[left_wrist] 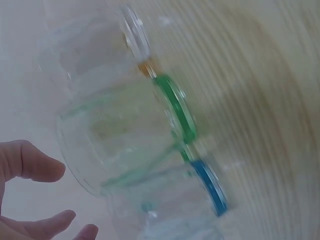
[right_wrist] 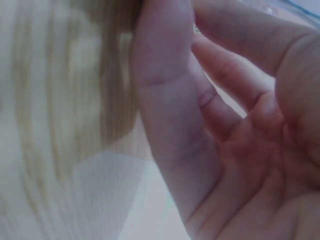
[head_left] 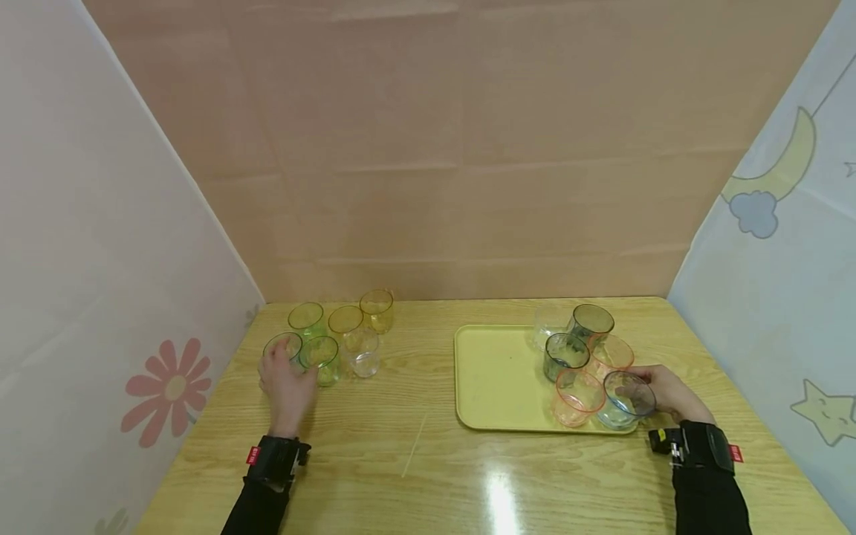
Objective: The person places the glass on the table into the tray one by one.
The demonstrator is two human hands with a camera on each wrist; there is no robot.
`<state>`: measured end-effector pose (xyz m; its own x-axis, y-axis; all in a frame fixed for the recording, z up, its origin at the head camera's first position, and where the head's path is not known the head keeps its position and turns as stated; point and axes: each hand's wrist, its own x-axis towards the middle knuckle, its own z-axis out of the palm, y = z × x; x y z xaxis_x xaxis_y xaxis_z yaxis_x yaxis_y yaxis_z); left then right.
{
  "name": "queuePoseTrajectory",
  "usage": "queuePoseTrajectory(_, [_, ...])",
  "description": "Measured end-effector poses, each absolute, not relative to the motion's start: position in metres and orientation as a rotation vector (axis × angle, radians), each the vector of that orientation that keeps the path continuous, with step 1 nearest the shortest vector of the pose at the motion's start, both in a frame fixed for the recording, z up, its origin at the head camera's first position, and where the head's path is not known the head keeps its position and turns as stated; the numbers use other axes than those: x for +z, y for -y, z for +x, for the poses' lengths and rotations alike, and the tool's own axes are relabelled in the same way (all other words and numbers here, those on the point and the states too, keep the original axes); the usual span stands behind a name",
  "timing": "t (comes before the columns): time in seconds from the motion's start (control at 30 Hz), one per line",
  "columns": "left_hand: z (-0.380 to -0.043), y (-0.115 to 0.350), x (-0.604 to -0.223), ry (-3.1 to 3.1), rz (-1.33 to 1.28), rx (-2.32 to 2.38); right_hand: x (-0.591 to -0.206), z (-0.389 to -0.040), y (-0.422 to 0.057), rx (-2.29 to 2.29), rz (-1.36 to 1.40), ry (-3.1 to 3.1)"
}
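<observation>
Head view: left hand [head_left: 289,383] is hovering wide by green glass [head_left: 328,371], right hand [head_left: 671,392] holding blue-rimmed glass [head_left: 617,414], maybe steadying it.

A clear, round tumbler with a blue rim [head_left: 626,405] stands upright at the near right corner of the yellow rectangular tray [head_left: 498,386], beside a red-rimmed tumbler [head_left: 575,405]; the right hand [head_left: 672,392] holds its right side. A transparent, blue-based tumbler [left_wrist: 167,212] stands upright on the table [head_left: 401,461], near the left hand's [head_left: 286,390] spread fingers, next to a green-tinted tumbler [left_wrist: 125,137].
</observation>
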<state>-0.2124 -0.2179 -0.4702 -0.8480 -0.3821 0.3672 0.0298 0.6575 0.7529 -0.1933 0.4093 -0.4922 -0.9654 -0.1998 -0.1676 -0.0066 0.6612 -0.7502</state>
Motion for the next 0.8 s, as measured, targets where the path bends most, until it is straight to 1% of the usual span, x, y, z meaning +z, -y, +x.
queuePoseTrajectory(0.23, [-0.222,0.244,-0.477,2.457,0.237,-1.068,-0.493,-0.193,-0.409,-1.167,-0.154,-2.655])
queuePoseTrajectory(0.47, [-0.229,0.268,-0.482,2.579,0.283,-1.162,-0.491,-0.192,-0.408,-1.127,-0.179,-2.693])
queuePoseTrajectory(0.8, [-0.242,0.284,-0.479,2.677,0.314,-1.370,-0.489,-0.191,-0.407,-1.122,-0.197,-2.708])
